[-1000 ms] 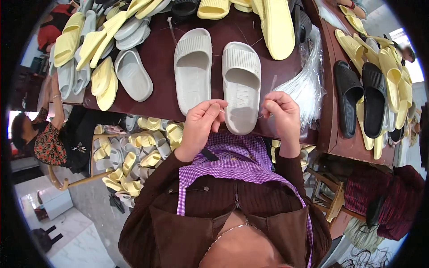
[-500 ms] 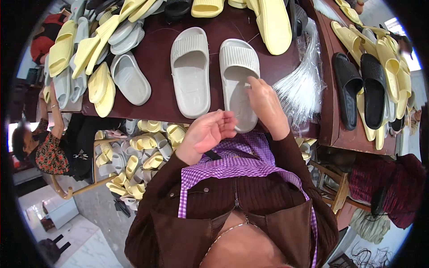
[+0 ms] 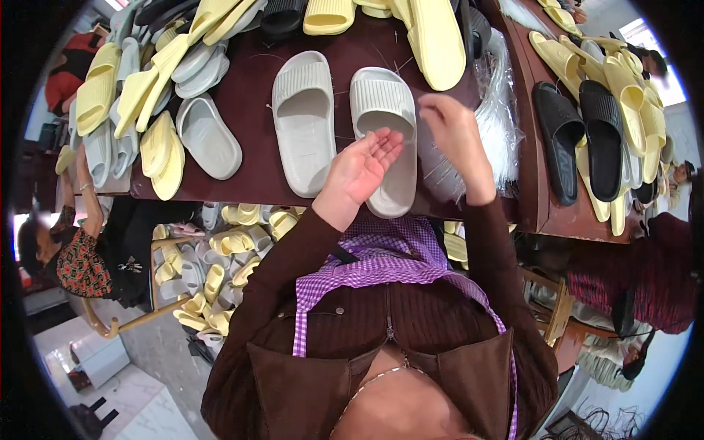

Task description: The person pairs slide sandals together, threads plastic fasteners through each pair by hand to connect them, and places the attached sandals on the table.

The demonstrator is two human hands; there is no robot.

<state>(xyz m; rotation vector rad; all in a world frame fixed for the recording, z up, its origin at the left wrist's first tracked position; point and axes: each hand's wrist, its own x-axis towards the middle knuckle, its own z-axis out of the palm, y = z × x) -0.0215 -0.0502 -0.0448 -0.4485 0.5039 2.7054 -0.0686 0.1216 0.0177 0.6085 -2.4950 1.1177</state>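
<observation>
Two light grey slide slippers lie side by side on the dark red table [image 3: 253, 81], toes pointing away from me. My left hand [image 3: 363, 167] is over the inner edge of the right slipper [image 3: 385, 97], palm turned up and fingers stretched out, holding nothing. The left slipper [image 3: 304, 121] stands just beside that wrist. My right hand [image 3: 456, 132] hovers right of the right slipper's strap, its fingers bent together; whatever they may pinch is too small to make out. Close by on the right lies a bundle of thin clear plastic strands [image 3: 499, 139]. Some single strands lie around the slippers.
Yellow slippers [image 3: 433, 44] lie at the table's far side, with a mixed pile [image 3: 150, 81] at left. A single grey slipper [image 3: 209, 136] lies nearer. Black slippers [image 3: 601, 139] rest on the right table. More slippers [image 3: 213, 282] lie below; another person [image 3: 84, 260] works at left.
My right hand has lifted off the right slipper and moved away toward the strap's right side. My left hand has moved forward and right, over that slipper. The view has shifted slightly.
</observation>
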